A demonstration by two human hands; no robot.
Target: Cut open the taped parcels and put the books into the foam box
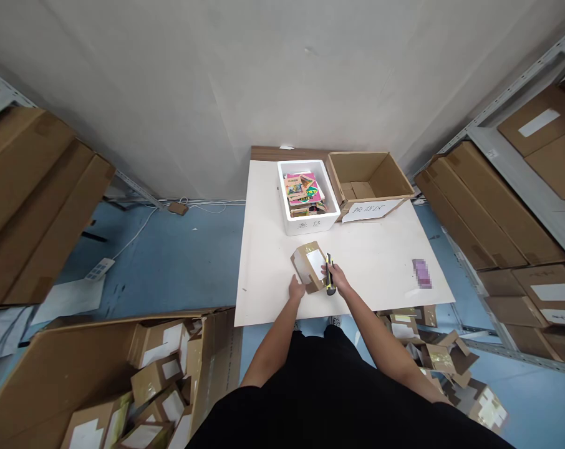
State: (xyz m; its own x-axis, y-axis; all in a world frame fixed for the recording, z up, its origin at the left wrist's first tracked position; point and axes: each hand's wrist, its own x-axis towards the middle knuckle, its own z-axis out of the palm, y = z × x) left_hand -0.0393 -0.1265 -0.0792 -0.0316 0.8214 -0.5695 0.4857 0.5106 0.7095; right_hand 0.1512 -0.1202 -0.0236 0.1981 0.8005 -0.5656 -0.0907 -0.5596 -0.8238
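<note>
A small cardboard box (305,262) with a white label rests tilted on the white table (264,262), near its front edge. My left hand (296,288) is closed on the box's lower left side. In my right hand (340,278) is a black and yellow utility knife (330,288), held upright beside the box's right side. Whether its blade is out I cannot tell. Beyond the box stands a white foam box (310,226) holding colourful printed packs (304,189). An open cardboard carton (371,202) with a handwritten paper sign adjoins it on the right.
A blurred purple item (421,273) lies at the table's right. At lower left, a large carton (67,362) holds several taped parcels. Opened boxes (444,358) are heaped on the floor at lower right. Shelves with cartons (492,206) flank both sides, and a wall (282,75) rises behind.
</note>
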